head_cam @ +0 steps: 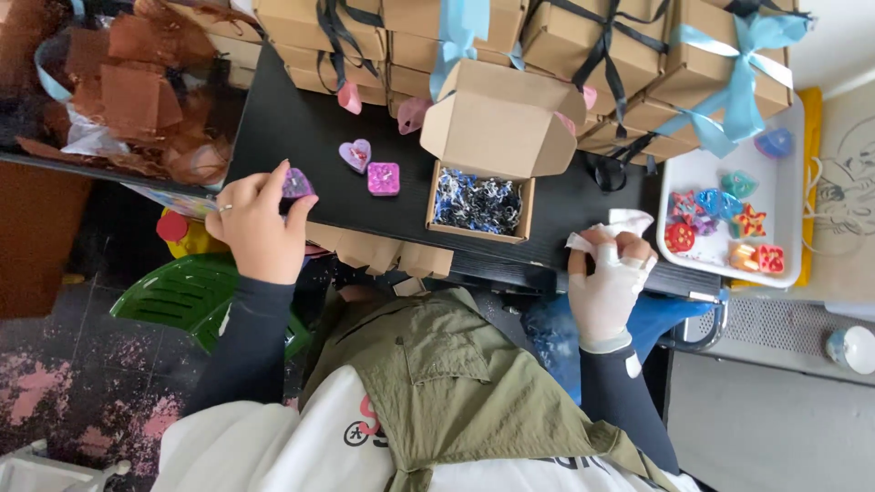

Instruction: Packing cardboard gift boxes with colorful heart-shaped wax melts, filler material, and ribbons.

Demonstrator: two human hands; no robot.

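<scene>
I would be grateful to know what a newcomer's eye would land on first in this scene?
Probably the open cardboard box of blue, black and white shredded paper at the middle of the black table. Next, the left hand pinching a purple heart-shaped piece, while the gloved right hand clutches a white tissue. Behind stand ribbon-tied boxes; a white tray of colourful pieces sits at the right.

A black table (pixel 301 137) spans the middle of the view. Beside it stands a green plastic chair (pixel 187 296) on a dark floor (pixel 55 383) blotched with pink. A pale wall (pixel 843 41) and a grey metal grille (pixel 775 319) lie at the far edge. Even daylight, soft shadows.
</scene>
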